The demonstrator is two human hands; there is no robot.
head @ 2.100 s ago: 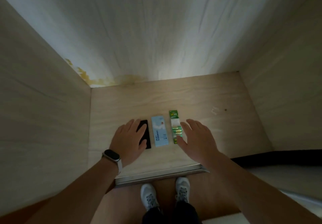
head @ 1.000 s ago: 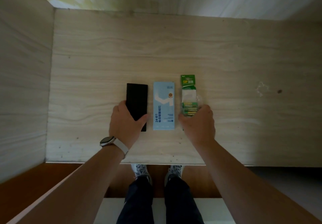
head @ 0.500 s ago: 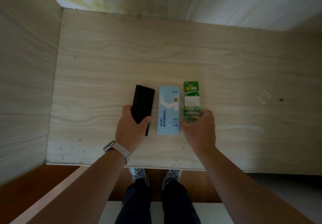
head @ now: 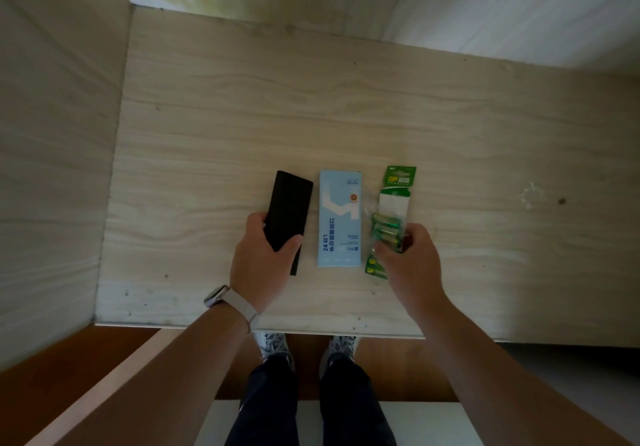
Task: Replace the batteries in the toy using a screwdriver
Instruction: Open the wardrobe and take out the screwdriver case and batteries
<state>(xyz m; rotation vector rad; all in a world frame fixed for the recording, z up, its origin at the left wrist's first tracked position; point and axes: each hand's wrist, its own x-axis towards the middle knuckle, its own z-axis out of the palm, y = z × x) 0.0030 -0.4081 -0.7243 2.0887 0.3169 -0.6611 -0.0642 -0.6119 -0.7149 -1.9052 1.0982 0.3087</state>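
Both hands engaged. Left hand point(head: 259, 265) grips the black toy point(head: 289, 210), tilted further than before; right hand point(head: 412, 265) pinches the battery pack point(head: 394, 203) beside the blue box point(head: 339, 223).

Bare forearms; pale-strapped watch point(head: 221, 298) on left wrist; dark trousers point(head: 308, 407); grey-white laced sneakers point(head: 275, 345).

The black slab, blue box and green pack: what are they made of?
Black slab: probably matte plastic; it is even, dark and without glare. Blue box: likely printed cardboard, with flat faces and crisp edges. Green pack: printed card backing with a clear plastic blister that glints over the batteries.
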